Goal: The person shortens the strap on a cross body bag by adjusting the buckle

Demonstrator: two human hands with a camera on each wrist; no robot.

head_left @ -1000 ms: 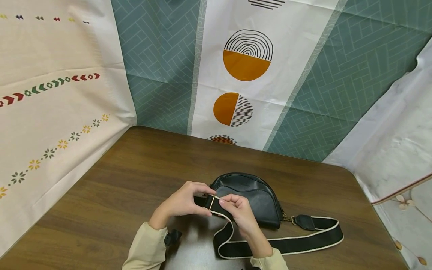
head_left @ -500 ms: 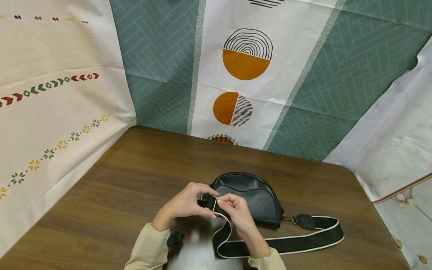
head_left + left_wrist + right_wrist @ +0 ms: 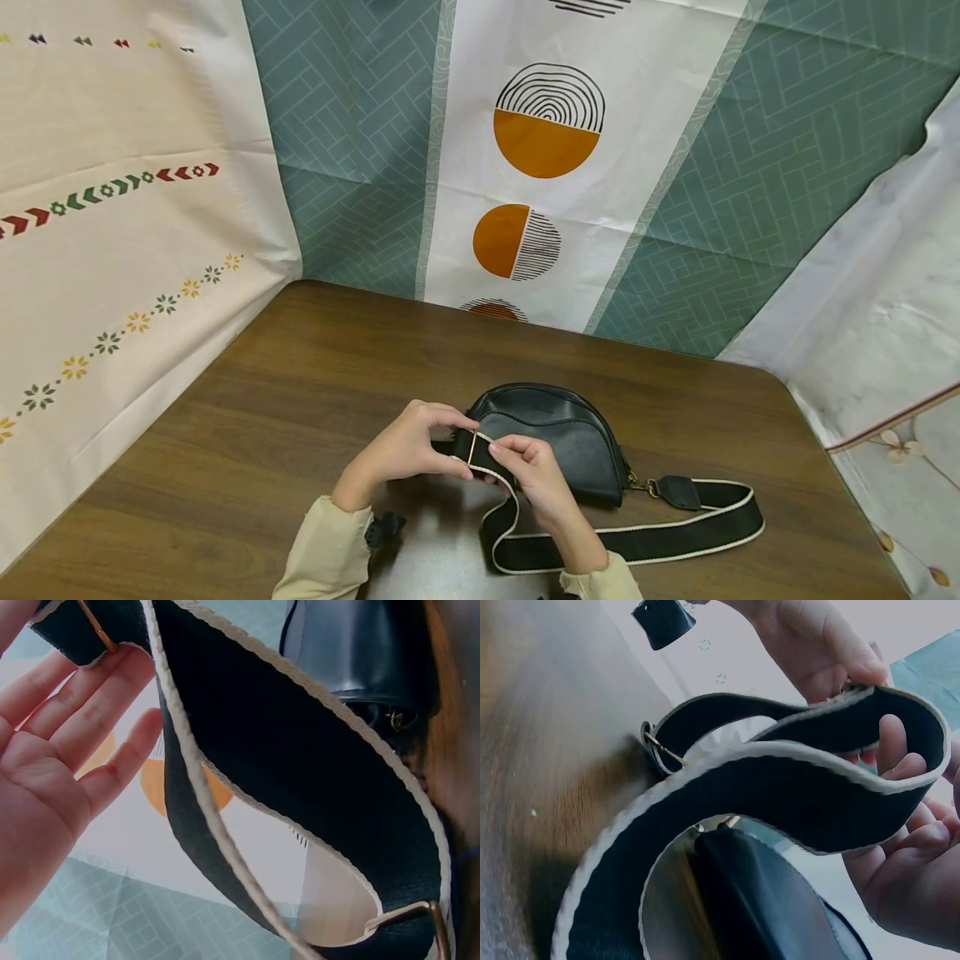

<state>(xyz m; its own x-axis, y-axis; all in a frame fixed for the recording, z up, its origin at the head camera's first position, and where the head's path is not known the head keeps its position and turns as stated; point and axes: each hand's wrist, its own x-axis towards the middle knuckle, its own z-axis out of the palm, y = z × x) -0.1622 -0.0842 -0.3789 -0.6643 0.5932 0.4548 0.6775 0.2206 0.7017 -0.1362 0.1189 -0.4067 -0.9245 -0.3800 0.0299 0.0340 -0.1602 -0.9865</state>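
A black shoulder strap (image 3: 675,537) with cream edging loops in front of a black half-moon handbag (image 3: 581,454). My left hand (image 3: 405,446) pinches the strap's brass slide buckle (image 3: 472,447) between thumb and fingers, at the bag's left end. Just right of the buckle, my right hand (image 3: 542,479) pinches the webbing with its thumb on top. Loops of strap hang open below both hands in the right wrist view, where the right hand's fingers (image 3: 894,746) reach inside one loop. A second brass ring (image 3: 409,911) shows lower on the strap in the left wrist view.
The bag lies on a brown wooden table (image 3: 337,350). At its right end, a brass clasp (image 3: 641,485) joins it to the strap's leather tab (image 3: 678,493). Patterned cloths (image 3: 360,167) hang behind and at both sides of the table.
Both hands shifted slightly right with the buckle, then back left. The strap's bend below the right hand moved a little to the right. The bag stayed where it was.
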